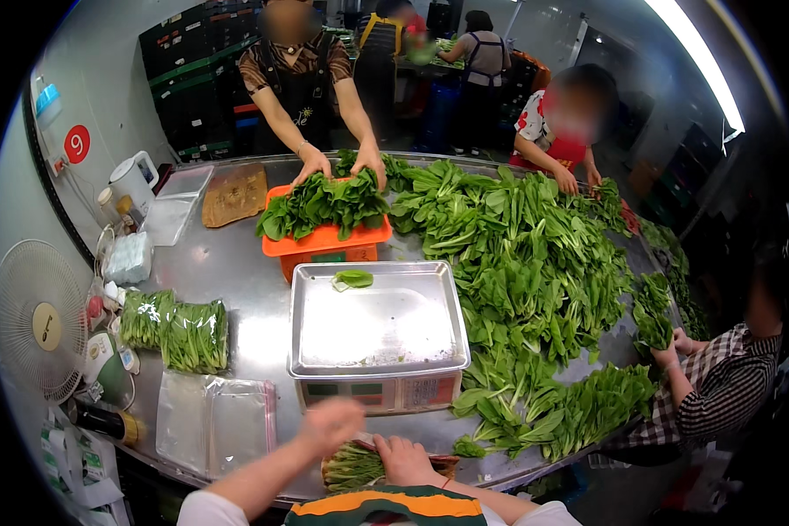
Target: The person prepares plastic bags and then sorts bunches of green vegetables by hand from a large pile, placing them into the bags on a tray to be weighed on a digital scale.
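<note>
Right in front of me, at the table's near edge, lies a bundle of leafy greens [354, 468] with its stems showing, partly covered by my hands and apron. My right hand [407, 460] rests on its right part, fingers spread over what looks like a wrapper edge. My left hand [332, 424] is blurred and raised just above the bundle's upper left, its fingers curled; whether it grips anything does not show. Beyond them stands a digital scale [380, 394] carrying a metal tray [378, 322] with one loose leaf [354, 279] on it.
Greens [532, 263] are heaped along the right. Left lie clear plastic bags [214, 421], packed greens [194, 335] and a fan [43, 322]. Across the table, a person's hands hold greens over an orange basket [327, 244]. Other people handle greens at the right and far right.
</note>
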`<control>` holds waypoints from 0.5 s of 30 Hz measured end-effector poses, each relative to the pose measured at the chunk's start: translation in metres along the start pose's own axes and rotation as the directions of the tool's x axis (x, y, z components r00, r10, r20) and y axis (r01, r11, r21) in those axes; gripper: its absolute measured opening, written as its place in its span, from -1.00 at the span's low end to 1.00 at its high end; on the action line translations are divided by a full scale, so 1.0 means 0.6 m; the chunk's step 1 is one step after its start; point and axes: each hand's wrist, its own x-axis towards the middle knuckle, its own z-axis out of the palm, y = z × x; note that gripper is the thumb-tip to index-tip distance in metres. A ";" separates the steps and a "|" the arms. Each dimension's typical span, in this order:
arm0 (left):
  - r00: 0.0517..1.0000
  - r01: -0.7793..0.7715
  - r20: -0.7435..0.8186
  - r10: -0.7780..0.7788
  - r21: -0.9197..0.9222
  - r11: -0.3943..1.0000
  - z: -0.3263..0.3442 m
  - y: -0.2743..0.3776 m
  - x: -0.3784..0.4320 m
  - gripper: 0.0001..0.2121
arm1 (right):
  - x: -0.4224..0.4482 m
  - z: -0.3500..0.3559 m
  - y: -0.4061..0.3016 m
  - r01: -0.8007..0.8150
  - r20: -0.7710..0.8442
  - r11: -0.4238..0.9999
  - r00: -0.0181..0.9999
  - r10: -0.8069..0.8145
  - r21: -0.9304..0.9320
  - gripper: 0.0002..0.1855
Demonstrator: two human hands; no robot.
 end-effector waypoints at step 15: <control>0.968 -0.238 0.072 0.239 -0.019 0.971 0.020 0.083 0.176 -0.78 | 0.018 -0.023 -0.003 -0.008 0.081 0.995 0.997 0.000 0.102 -0.22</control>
